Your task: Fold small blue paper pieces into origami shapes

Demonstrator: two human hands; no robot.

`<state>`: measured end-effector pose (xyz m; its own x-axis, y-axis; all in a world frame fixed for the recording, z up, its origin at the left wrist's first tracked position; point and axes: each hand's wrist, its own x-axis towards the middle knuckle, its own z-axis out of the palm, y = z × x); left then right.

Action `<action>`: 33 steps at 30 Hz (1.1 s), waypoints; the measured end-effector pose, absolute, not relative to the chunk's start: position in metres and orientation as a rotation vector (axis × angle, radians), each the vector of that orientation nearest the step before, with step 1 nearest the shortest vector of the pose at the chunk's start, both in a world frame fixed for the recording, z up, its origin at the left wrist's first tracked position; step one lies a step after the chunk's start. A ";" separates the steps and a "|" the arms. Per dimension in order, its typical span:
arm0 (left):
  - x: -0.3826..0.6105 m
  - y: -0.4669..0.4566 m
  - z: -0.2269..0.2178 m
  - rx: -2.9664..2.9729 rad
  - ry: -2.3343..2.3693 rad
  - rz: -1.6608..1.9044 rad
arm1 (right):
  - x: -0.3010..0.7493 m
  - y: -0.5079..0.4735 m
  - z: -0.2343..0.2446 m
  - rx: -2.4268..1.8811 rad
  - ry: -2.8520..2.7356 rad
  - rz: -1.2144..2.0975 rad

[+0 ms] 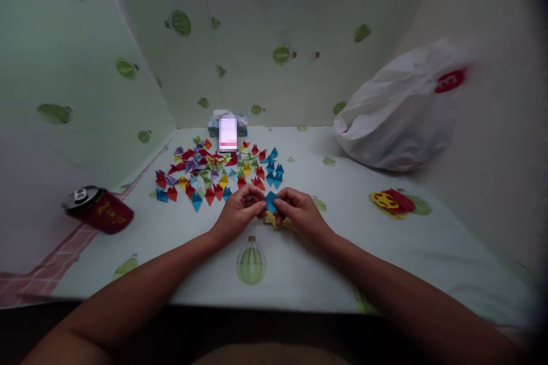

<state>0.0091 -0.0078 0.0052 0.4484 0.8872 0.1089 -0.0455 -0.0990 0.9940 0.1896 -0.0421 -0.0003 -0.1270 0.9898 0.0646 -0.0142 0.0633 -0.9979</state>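
Note:
Between my two hands is a small piece of folded blue paper [271,202], raised a little over the table. My left hand [242,209] is closed, pinching its left edge between thumb and fingers. The thumb and fingers of my right hand [299,211] grip the right side of the same paper. Just below the fingers shows a yellow paper piece [271,220], partly covered by my right hand. Beyond my hands, many folded paper pieces [209,174] in red, blue, yellow, green and purple are spread over the table. Several blue ones [274,168] stand grouped at their right side.
A red drink can [103,210] stands at the left. Behind the folded pieces, a lit phone [228,134] leans against a tissue box [243,124]. At the right are a white plastic bag [398,114] and red and yellow cut-outs [391,203]. Walls enclose the table [205,279].

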 end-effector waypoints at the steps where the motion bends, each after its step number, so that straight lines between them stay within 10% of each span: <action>1: 0.009 -0.008 0.005 1.460 0.796 0.935 | 0.190 -0.042 -0.001 -1.073 -1.315 1.277; 33: 0.011 -0.008 0.002 1.355 0.864 0.921 | 0.190 -0.044 -0.006 -1.050 -1.244 1.328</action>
